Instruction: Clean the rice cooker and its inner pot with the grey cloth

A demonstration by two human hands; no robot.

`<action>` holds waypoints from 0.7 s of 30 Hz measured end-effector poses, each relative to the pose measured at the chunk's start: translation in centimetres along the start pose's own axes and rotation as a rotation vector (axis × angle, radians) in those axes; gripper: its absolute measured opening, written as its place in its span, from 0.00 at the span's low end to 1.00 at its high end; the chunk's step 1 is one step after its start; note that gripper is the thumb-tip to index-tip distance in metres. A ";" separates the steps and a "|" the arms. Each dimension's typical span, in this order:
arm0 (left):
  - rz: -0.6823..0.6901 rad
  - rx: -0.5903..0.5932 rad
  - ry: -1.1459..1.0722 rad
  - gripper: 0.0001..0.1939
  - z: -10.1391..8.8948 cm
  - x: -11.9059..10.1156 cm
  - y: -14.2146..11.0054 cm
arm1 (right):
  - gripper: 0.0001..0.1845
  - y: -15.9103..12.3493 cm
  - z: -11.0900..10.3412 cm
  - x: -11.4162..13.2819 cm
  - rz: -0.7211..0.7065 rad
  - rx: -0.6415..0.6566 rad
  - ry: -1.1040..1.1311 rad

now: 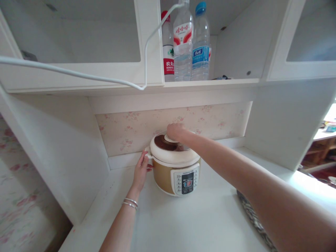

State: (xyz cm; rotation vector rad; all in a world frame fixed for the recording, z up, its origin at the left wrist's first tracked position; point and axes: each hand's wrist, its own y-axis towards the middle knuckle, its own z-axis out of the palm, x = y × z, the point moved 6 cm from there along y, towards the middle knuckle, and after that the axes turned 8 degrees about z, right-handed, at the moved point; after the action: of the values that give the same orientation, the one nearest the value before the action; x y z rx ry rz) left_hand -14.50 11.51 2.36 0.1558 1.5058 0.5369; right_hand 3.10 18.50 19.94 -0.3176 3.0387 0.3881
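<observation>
A gold and white electric pressure cooker (162, 176) stands on the white counter, its control panel (187, 180) facing front and right. On top sits a cream lid (168, 156) with a brown, shiny centre. My right hand (176, 131) is closed around the knob on the lid, and most of the knob is hidden beneath it. At the cooker's left side, my left hand (142, 167) grips the white side handle (148, 153), thumb and fingers around it. Two silver bangles (130, 202) circle my left wrist.
Overhead is a white cabinet shelf (236, 82) with several plastic bottles (183, 45). A white cable (99, 78) hangs across the upper left. White side panels (60, 147) flank the counter (162, 224). A dark patterned item (252, 213) lies at the right, partly behind my arm.
</observation>
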 end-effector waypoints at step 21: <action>-0.038 0.000 -0.009 0.34 -0.2 0.2 0.5 | 0.27 0.0 -0.2 -0.3 -0.127 -0.044 -0.040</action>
State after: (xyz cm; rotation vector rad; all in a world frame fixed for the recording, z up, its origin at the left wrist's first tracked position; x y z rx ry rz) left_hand -14.81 12.02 2.35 0.1298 1.4974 0.5050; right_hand 3.36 18.51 20.12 -0.4960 2.9547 0.4468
